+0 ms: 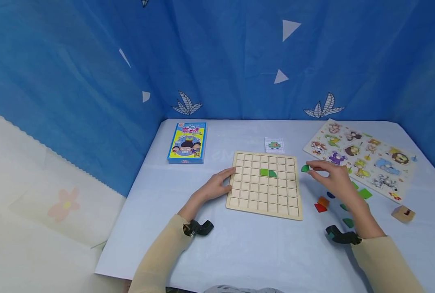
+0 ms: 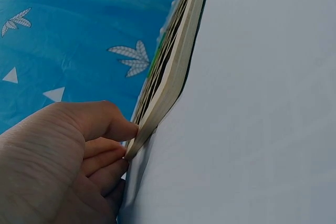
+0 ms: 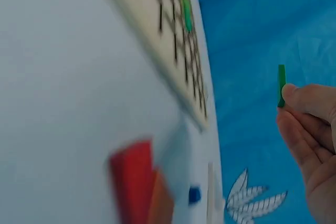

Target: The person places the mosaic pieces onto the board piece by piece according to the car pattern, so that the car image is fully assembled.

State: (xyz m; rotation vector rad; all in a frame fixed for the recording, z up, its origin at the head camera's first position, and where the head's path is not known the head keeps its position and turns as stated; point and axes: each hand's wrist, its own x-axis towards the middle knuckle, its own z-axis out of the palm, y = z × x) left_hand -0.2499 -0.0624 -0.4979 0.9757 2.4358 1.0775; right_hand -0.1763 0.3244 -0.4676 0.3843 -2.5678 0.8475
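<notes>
My left hand (image 1: 214,187) lies against the left edge of a wooden grid board (image 1: 263,208), its thumb and fingers spread along the rim. In the left wrist view the thumb (image 2: 113,121) touches the board's rim (image 2: 173,80). Within the grid sit a light green square (image 1: 264,172) and, right beside it, a darker green quarter-round piece (image 1: 272,173). My right hand (image 1: 333,179) pinches another green quarter-round piece (image 1: 304,168) between thumb and fingertips, off the board's right edge. The right wrist view shows that held piece (image 3: 281,85) edge-on.
Loose red (image 1: 320,208), orange (image 1: 323,202), blue (image 1: 331,195) and green (image 1: 348,222) pieces lie near the right forearm. Behind them is an animal puzzle board (image 1: 353,156), with a wooden block (image 1: 403,214) nearby. A small picture card (image 1: 274,145) and a blue-yellow box (image 1: 186,143) stand farther back.
</notes>
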